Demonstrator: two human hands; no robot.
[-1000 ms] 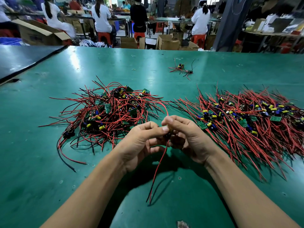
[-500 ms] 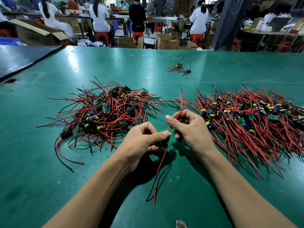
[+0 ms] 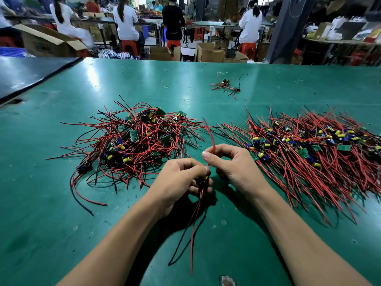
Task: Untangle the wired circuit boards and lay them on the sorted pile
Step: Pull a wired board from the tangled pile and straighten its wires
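Note:
My left hand (image 3: 181, 178) pinches a small wired circuit board, mostly hidden in the fingers, with a yellow part showing at the fingertips. Its red and black wires (image 3: 195, 223) hang down toward me over the green table (image 3: 61, 213). My right hand (image 3: 233, 166) grips a red wire (image 3: 210, 135) of the same board, which stands up between thumb and forefinger. A tangled pile of boards (image 3: 134, 141) with red and black wires lies left of my hands. The sorted pile (image 3: 309, 145), wires combed toward me, lies on the right.
A small loose bundle of wired boards (image 3: 225, 86) lies farther back on the table. A dark table (image 3: 26, 73) adjoins on the left. Beyond the far edge are cardboard boxes (image 3: 208, 51) and seated people at benches.
My hands had been pressed together on the board; the right hand has drawn a red wire upward and apart. The wire now stands nearly straight above my fingers.

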